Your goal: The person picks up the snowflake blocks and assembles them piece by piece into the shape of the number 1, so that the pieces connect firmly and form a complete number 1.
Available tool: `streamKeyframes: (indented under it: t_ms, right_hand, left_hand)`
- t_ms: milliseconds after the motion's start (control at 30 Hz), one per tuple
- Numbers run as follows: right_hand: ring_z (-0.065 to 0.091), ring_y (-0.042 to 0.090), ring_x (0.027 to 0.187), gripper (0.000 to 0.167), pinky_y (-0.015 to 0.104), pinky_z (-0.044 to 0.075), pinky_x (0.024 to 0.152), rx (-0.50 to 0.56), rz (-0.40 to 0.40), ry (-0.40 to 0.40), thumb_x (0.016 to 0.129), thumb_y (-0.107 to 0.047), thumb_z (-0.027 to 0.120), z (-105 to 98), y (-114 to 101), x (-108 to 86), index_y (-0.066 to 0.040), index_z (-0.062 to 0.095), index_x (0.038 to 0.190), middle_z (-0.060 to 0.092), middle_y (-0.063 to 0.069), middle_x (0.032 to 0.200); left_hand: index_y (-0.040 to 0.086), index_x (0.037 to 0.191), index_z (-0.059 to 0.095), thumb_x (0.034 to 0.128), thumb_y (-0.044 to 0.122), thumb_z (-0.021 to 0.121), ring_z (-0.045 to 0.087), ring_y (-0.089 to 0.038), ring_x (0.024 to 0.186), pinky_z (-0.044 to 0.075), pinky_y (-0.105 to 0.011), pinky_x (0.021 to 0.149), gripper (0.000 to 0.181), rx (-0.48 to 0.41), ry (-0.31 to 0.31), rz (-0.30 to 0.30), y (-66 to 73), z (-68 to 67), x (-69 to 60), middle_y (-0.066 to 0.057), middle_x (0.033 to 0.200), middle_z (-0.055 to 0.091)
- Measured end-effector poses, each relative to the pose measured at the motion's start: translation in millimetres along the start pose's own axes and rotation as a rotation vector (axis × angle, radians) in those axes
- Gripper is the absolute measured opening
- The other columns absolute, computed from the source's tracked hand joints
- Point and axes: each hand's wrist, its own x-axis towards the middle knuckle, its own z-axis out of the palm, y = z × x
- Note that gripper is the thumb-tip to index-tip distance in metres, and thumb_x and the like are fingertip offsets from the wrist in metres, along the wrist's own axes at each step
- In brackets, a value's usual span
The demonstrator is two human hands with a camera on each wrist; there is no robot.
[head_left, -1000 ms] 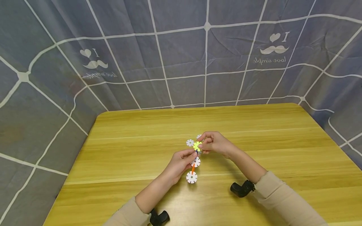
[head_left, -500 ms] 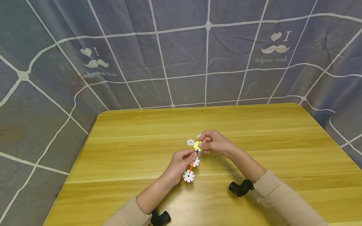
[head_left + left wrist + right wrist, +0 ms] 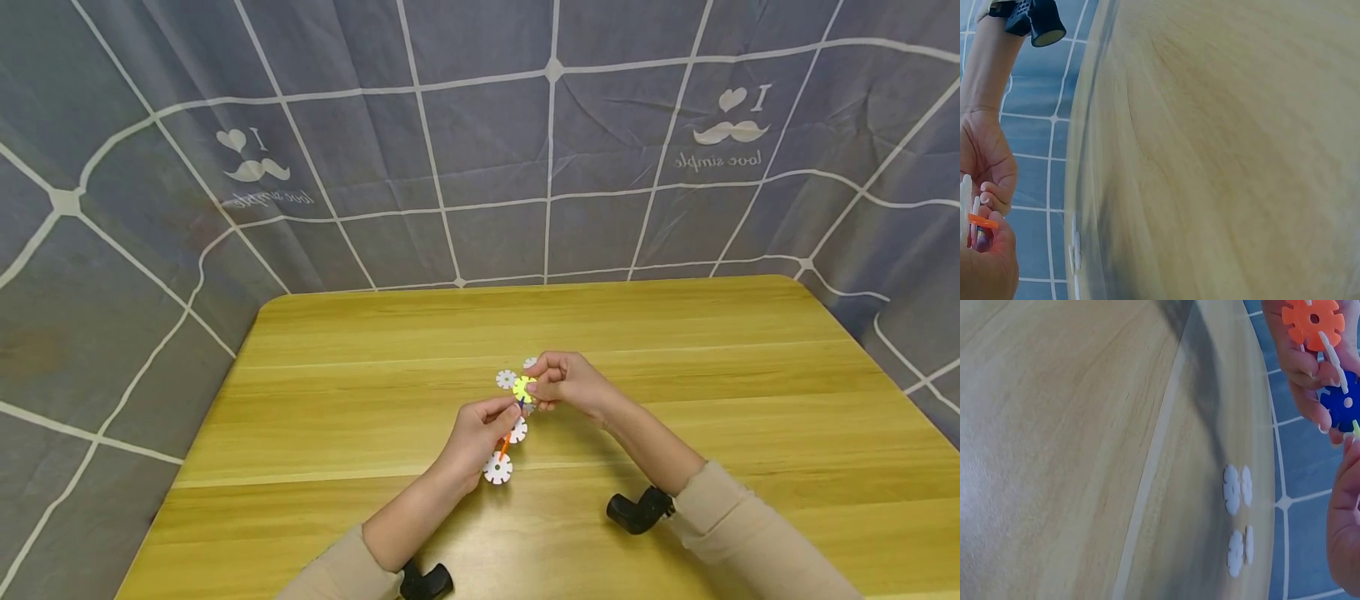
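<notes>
Wears a plain beige fabric left sleeve [image 3: 337,573] and a matching beige fabric right sleeve [image 3: 750,533], both ending on the forearm, well back from the grip, and creased into a thick fold on the right. Bears a black, elbow-shaped left wrist camera [image 3: 429,582] and a similar black right wrist camera [image 3: 636,511], each just beside its cuff. Shows, on the right one, a cylindrical barrel with a round, dull yellowish end.

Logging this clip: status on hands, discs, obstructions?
Left hand grips disc chain. Right hand pinches yellow disc at blue disc. Loose white discs beyond, nothing blocking.
</notes>
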Motion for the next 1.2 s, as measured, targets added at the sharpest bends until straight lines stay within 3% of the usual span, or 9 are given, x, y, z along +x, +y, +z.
streamKeyframes:
  t_ms: [300,633,933,1200]
  right_hand:
    - [0.056,0.009,0.056,0.017,0.021,0.05,0.056,0.048,0.021,0.004,0.085,0.005,0.059,4.6,0.9,-3.7,0.01,0.054,0.101,0.062,-0.001,0.066]
    - [0.057,0.009,0.06,0.027,0.024,0.053,0.063,0.078,0.032,-0.003,0.088,0.004,0.057,1.5,5.3,-5.6,0.016,0.051,0.112,0.064,0.0,0.071]
    - [0.059,0.009,0.066,0.036,0.022,0.053,0.067,0.123,0.027,-0.077,0.09,0.009,0.05,-3.8,4.7,-6.0,0.02,0.043,0.123,0.064,0.0,0.078]
    - [0.059,0.009,0.066,0.035,0.024,0.053,0.068,0.108,0.023,-0.077,0.09,0.009,0.049,-1.6,5.2,-4.8,0.019,0.044,0.123,0.064,0.001,0.078]
  left_hand:
    - [-0.011,0.115,0.06,0.0942,0.008,0.054,0.053,-0.007,0.08,0.047,-0.018,0.069,0.028,-0.007,0.014,0.008,-1.8,-1.5,-1.0,-0.015,0.101,0.064]
    - [-0.011,0.114,0.06,0.0952,0.01,0.053,0.053,-0.007,0.083,0.047,-0.017,0.072,0.029,-0.014,0.003,-0.004,-4.9,-3.1,1.0,-0.019,0.106,0.064]
    - [-0.008,0.12,0.055,0.0942,0.011,0.055,0.052,-0.004,0.071,0.043,-0.014,0.058,0.033,-0.077,-0.013,-0.041,-3.8,-5.8,2.9,-0.014,0.102,0.066]
    - [-0.01,0.123,0.051,0.093,0.009,0.056,0.057,-0.005,0.072,0.049,-0.015,0.062,0.036,-0.178,-0.039,-0.09,-1.5,-7.4,6.0,-0.004,0.092,0.065]
